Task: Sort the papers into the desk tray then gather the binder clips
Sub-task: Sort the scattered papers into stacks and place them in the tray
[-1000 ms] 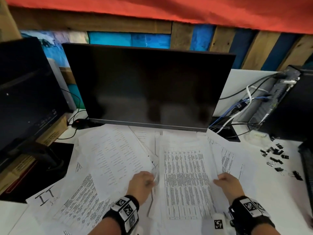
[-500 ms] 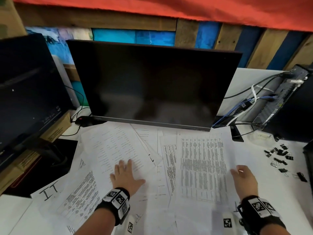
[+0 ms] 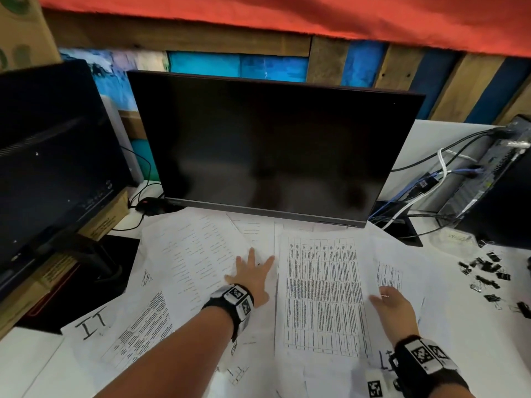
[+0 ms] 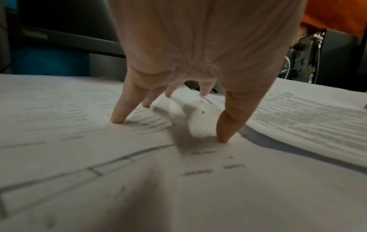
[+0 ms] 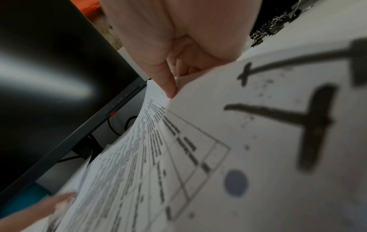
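Printed papers cover the white desk in front of the monitor. My left hand (image 3: 250,271) lies flat with spread fingers on the overlapping sheets near the middle; in the left wrist view its fingertips (image 4: 226,135) press on the paper. A sheet printed with a dense table (image 3: 321,294) lies to the right of that hand. My right hand (image 3: 388,303) grips this sheet's right edge, thumb (image 5: 168,87) on top and fingers curled beneath. A sheet marked "IT" (image 3: 92,323) lies at the near left. Several black binder clips (image 3: 485,274) are scattered at the far right. No desk tray is in view.
A dark monitor (image 3: 267,145) stands right behind the papers, and a second one (image 3: 51,156) on the left above a black pad (image 3: 86,282). At the back right a computer case (image 3: 488,179) trails several cables (image 3: 416,191) onto the desk.
My left hand let go of the table sheet's left edge, lay flat on the left papers, then slid right and farther out. My right hand kept hold of the sheet's right edge.
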A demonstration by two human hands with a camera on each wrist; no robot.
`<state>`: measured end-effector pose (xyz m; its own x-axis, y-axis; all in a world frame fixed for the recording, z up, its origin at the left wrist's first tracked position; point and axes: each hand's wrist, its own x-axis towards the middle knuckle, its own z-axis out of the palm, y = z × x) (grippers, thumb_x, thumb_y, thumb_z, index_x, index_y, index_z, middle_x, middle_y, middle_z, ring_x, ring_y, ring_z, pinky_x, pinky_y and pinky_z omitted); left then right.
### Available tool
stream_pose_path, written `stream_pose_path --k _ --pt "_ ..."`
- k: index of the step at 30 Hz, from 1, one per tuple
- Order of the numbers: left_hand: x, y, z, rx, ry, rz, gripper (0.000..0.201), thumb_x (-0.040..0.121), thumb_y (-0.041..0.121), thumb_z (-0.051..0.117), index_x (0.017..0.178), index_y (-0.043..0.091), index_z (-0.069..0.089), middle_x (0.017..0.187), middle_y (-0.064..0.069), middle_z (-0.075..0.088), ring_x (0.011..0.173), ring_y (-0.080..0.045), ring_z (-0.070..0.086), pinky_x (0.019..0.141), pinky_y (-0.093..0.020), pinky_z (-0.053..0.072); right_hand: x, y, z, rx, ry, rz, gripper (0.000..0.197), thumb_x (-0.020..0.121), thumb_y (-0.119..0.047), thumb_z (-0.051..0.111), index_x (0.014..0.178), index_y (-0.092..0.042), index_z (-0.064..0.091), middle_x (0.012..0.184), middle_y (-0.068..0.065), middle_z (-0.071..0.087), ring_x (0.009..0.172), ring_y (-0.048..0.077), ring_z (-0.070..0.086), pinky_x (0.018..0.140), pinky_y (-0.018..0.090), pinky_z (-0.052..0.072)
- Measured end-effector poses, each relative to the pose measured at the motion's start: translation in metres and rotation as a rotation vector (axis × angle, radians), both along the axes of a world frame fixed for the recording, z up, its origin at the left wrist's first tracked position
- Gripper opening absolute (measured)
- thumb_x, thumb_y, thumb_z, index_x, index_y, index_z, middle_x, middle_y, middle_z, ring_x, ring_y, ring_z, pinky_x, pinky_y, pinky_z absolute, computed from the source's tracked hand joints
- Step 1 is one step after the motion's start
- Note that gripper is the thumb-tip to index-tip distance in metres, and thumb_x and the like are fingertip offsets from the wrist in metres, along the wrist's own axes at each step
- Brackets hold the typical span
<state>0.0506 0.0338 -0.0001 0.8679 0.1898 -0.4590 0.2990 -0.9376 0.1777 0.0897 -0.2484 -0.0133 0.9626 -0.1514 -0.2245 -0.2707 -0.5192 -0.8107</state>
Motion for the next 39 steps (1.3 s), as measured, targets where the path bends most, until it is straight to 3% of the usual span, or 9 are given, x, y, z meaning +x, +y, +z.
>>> stream_pose_path --k 6,11,14,17,21,25,32,36,39 --pt "0.007 0.0 -0.004 0.02 -0.024 0.052 0.063 0.082 0.033 0.052 0.139 0.032 0.023 0.155 -0.001 -0.001 0.141 -0.036 0.002 0.102 -0.063 0.031 0.0 -0.01 0.006 -0.043 -0.014 -0.051 0.029 0.088 -0.013 0.059 0.115 -0.004 0.058 0.111 0.016 0.063 0.102 0.029 0.057 0.097 0.038 0.04" --pt "0.012 0.002 -0.009 0.041 -0.067 0.07 0.072 0.088 0.024 0.043 0.144 0.04 0.001 0.155 -0.003 -0.002 0.139 -0.037 0.007 0.101 -0.057 0.038 -0.001 -0.016 0.011 -0.049 -0.053 -0.041 0.01 0.087 -0.01 0.058 0.097 -0.007 0.06 0.091 0.012 0.064 0.091 0.028 0.059 0.081 0.03 0.038" --pt "0.017 0.005 -0.008 0.058 -0.048 0.042 0.061 0.092 0.021 0.037 0.144 0.037 0.009 0.156 -0.005 -0.007 0.14 -0.039 0.004 0.103 -0.054 0.038 -0.002 -0.016 0.012 -0.043 -0.062 -0.029 0.008 0.087 -0.01 0.058 0.095 -0.008 0.058 0.09 0.012 0.064 0.089 0.028 0.059 0.082 0.032 0.041" --pt "0.015 0.005 -0.006 0.035 -0.066 0.061 0.045 0.092 0.036 0.037 0.135 0.028 0.033 0.156 -0.007 -0.003 0.139 -0.037 0.008 0.101 -0.052 0.04 -0.005 -0.013 0.013 -0.02 -0.048 -0.032 0.017 0.088 -0.008 0.058 0.104 -0.005 0.058 0.09 0.01 0.058 0.089 0.024 0.053 0.085 0.033 0.038" --pt "0.011 -0.005 -0.011 0.068 -0.031 0.109 0.071 0.083 0.061 0.045 0.14 0.022 0.031 0.156 -0.004 -0.008 0.142 -0.036 0.0 0.105 -0.061 0.03 -0.008 -0.009 0.013 0.0 -0.038 -0.034 0.013 0.088 -0.009 0.058 0.1 -0.009 0.057 0.09 0.01 0.059 0.09 0.025 0.054 0.086 0.034 0.039" --pt "0.016 -0.013 -0.011 0.05 -0.101 0.231 0.081 0.079 0.048 0.056 0.143 0.022 0.012 0.153 -0.004 0.002 0.138 -0.035 0.01 0.101 -0.062 0.033 -0.01 -0.009 0.017 0.012 -0.041 -0.022 0.009 0.088 -0.008 0.057 0.094 -0.014 0.053 0.085 0.01 0.057 0.086 0.024 0.052 0.083 0.031 0.037" --pt "0.027 -0.022 -0.011 0.025 -0.08 0.215 0.092 0.081 0.042 0.055 0.142 0.041 -0.014 0.154 -0.009 -0.003 0.139 -0.044 0.004 0.099 -0.066 0.032 -0.011 -0.015 0.012 -0.03 -0.052 -0.003 0.007 0.087 -0.008 0.056 0.084 -0.014 0.055 0.084 0.012 0.064 0.08 0.029 0.056 0.074 0.031 0.039" --pt "0.028 -0.032 -0.012 0.077 -0.052 0.129 0.087 0.086 0.026 0.054 0.14 0.047 -0.011 0.153 -0.012 -0.001 0.138 -0.045 0.006 0.097 -0.064 0.036 -0.012 -0.019 0.01 -0.025 -0.059 0.005 0.005 0.088 -0.009 0.057 0.087 -0.014 0.056 0.085 0.012 0.064 0.082 0.029 0.057 0.076 0.031 0.039" --pt "0.028 -0.028 -0.012 0.132 -0.042 0.058 0.087 0.086 0.007 0.053 0.145 0.039 -0.003 0.152 -0.016 0.001 0.136 -0.047 0.01 0.097 -0.058 0.042 -0.013 -0.021 0.011 -0.021 -0.07 0.01 0.004 0.088 -0.007 0.056 0.088 -0.011 0.058 0.083 0.012 0.065 0.077 0.03 0.058 0.07 0.031 0.04"
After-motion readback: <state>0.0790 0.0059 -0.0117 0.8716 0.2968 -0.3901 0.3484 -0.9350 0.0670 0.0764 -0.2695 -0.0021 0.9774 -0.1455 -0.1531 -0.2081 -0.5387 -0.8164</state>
